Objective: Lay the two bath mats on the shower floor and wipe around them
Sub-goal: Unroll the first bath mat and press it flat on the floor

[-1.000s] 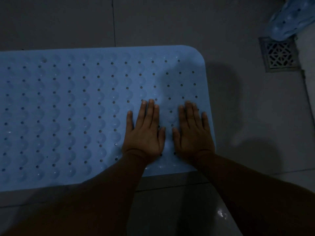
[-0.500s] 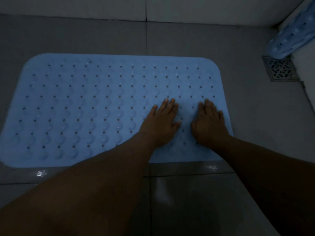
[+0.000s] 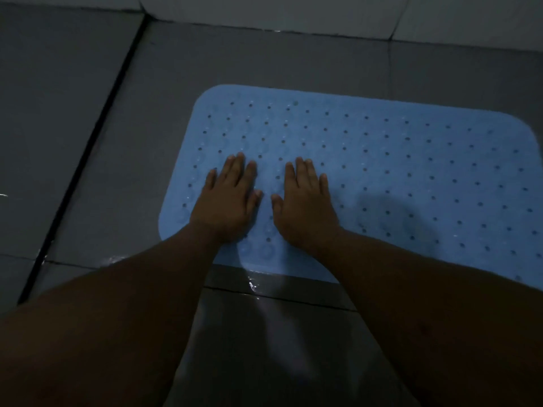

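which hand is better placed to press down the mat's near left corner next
Left. The left hand lies flat on the mat beside its left edge, close to that corner; the right hand lies further in.

Single head view, close, looking steeply down at floor [image 3: 264, 54].

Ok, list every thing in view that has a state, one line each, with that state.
blue bath mat: unrolled, lying flat on the floor, its right end cut off by the frame.
left hand: flat, fingers straight, pressing the mat near its left end.
right hand: flat, fingers straight, pressing the mat beside the left hand.
floor tiles: wet, glinting along the mat's near edge.
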